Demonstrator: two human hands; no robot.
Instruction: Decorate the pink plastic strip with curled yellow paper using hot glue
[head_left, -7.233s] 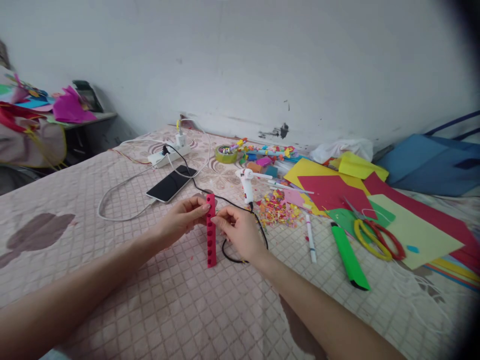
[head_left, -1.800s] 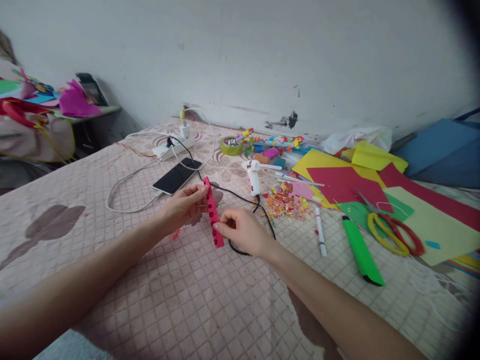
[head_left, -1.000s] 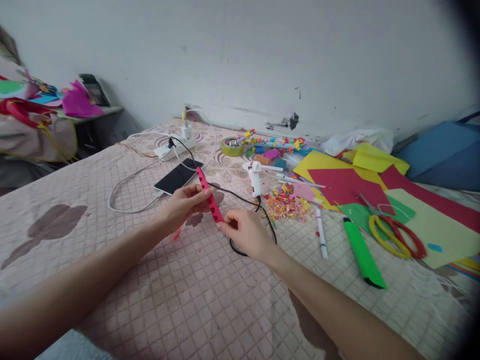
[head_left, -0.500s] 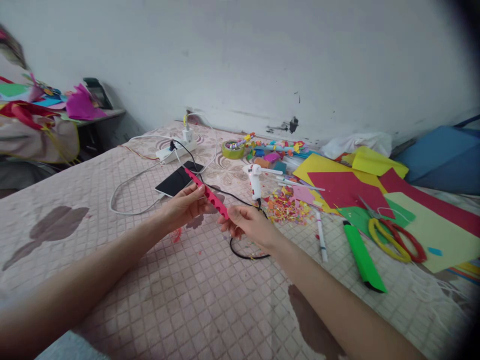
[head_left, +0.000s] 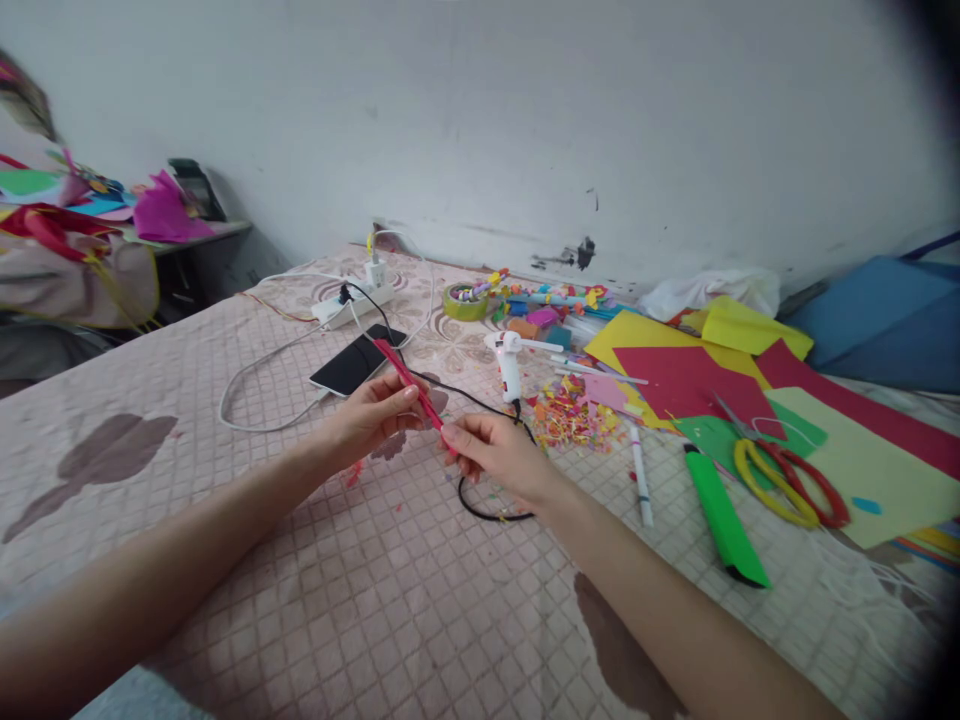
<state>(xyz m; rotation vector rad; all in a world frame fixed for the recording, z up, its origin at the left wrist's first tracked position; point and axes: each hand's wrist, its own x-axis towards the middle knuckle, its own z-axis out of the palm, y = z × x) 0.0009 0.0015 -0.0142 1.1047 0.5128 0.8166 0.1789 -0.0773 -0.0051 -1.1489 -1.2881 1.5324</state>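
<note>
A narrow red-pink paper strip (head_left: 400, 366) is stretched between my two hands, slanting down to the right above the patterned cloth. My left hand (head_left: 379, 412) pinches it around the middle, thumb on top. At its lower right end my right hand (head_left: 487, 447) grips it between thumb and fingers. Seen nearly edge-on, the strip shows little of its face. Just behind my left hand lies a dark tablet-like device (head_left: 352, 362) with a white cable. Beyond my right hand stands a white glue gun (head_left: 508, 365), its black cord running past my hand.
A white power strip (head_left: 352, 303) and green tape roll (head_left: 465, 301) sit farther back. Paper scraps (head_left: 574, 415), a white marker (head_left: 641, 475), a green cutter-like item (head_left: 724, 520), scissors (head_left: 780, 480) and coloured sheets (head_left: 686, 380) spread over the right side.
The strip has turned in my hands, so its scalloped or dotted face now shows almost edge-on. Both hands keep hold of it, the right one shifted slightly left.
</note>
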